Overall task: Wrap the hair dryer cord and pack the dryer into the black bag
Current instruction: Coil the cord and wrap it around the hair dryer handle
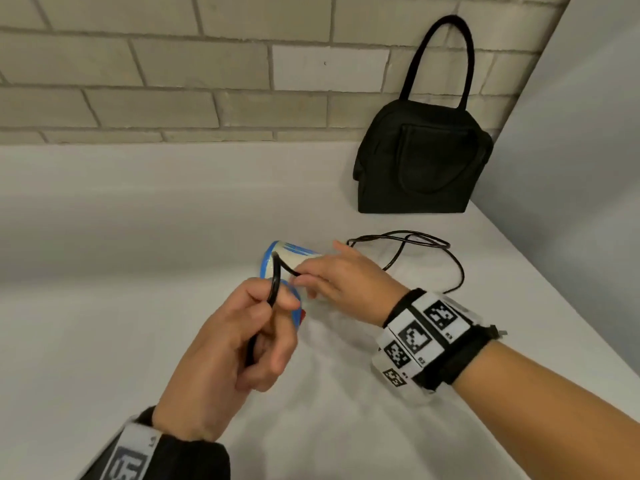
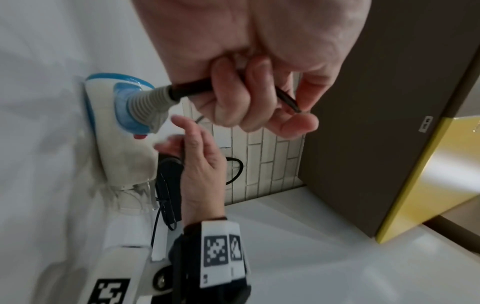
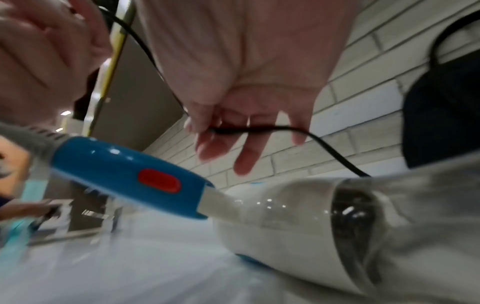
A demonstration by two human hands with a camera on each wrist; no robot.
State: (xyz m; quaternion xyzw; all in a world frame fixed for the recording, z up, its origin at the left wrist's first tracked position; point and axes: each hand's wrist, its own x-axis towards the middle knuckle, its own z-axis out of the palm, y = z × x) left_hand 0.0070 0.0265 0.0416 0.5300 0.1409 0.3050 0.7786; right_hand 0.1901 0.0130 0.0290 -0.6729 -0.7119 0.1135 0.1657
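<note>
The white and blue hair dryer (image 1: 291,256) lies on the white table, half hidden behind my hands. My left hand (image 1: 273,327) grips its black cord (image 1: 273,285) just past the grey strain relief (image 2: 153,98), fingers curled round it. My right hand (image 1: 304,282) pinches the same cord (image 3: 259,129) a little farther along, between thumb and fingers, above the dryer body (image 3: 272,222). The blue handle carries a red switch (image 3: 159,180). The rest of the cord (image 1: 426,242) lies in loose loops to the right. The black bag (image 1: 422,157) stands upright at the back right.
A brick wall (image 1: 173,81) runs behind the table (image 1: 104,237), and the bag's handle leans against it. A grey panel (image 1: 571,150) closes the right side, along the table's slanting right edge. Marker bands sit on both wrists.
</note>
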